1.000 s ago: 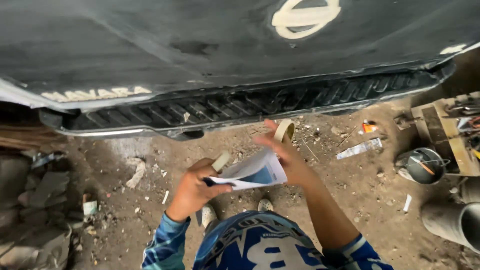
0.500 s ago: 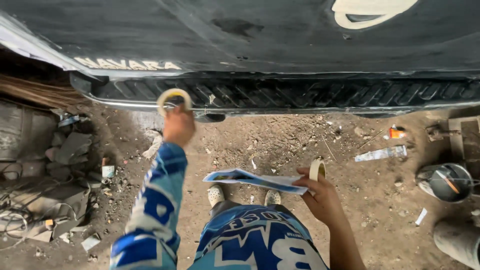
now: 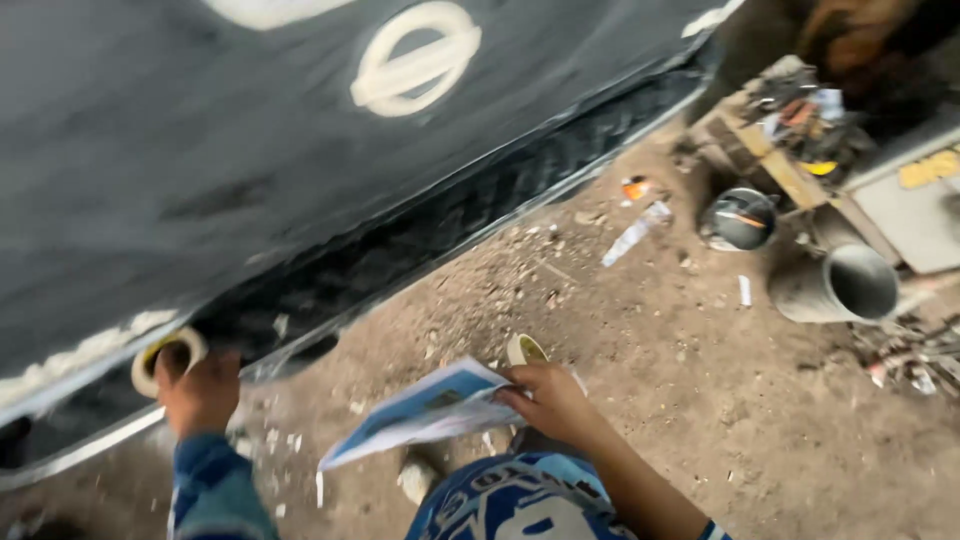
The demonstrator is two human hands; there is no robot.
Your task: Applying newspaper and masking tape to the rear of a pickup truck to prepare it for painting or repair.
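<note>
My left hand (image 3: 200, 392) grips a roll of masking tape (image 3: 163, 358) and holds it against the black rear bumper (image 3: 440, 225) of a dark vehicle tailgate (image 3: 220, 150) with a masked oval badge (image 3: 415, 72). My right hand (image 3: 548, 400) holds a folded sheet of blue and white paper (image 3: 425, 410) and a second tape roll (image 3: 524, 349) low over the dirt ground. My knees in blue patterned trousers (image 3: 510, 500) show at the bottom edge.
Dirt ground with debris lies below the bumper. To the right stand a grey pipe or tube (image 3: 845, 288), a dark tin (image 3: 738, 218), a wooden crate with clutter (image 3: 790, 130), and a flattened tube (image 3: 636, 232) near an orange scrap (image 3: 634, 187).
The view has tilted and swung right. My left hand with the tape roll stays at the bumper, now lower left in view. My right hand still holds the paper and second roll.
</note>
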